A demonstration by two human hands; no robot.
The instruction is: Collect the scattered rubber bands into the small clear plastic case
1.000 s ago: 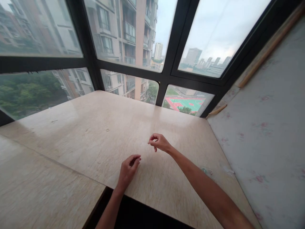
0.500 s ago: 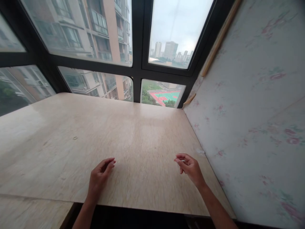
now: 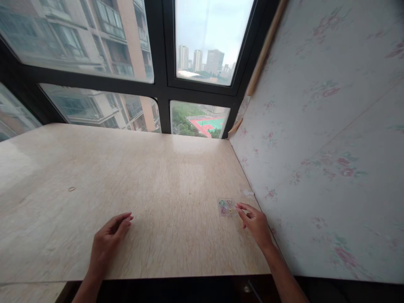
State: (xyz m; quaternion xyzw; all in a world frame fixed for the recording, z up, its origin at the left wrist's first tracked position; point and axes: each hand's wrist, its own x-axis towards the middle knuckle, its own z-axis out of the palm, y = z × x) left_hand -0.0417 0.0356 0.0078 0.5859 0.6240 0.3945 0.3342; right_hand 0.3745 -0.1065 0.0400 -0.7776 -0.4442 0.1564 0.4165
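Case [image 3: 226,207], clear and divided, with small coloured loops inside, lying on the right part of the counter [image 3: 151,181], right at the fingertips of the right hand [image 3: 256,227], thumb and fingers drawn close, grip on it impossible to tell. Just beyond, a whitish scrap [image 3: 248,193] near the floral wall [image 3: 315,202], close beside the right hand. Well apart on the left, loosely curled left hand [image 3: 106,240], contents unclear, and a thin ring [image 3: 72,187] farther back.
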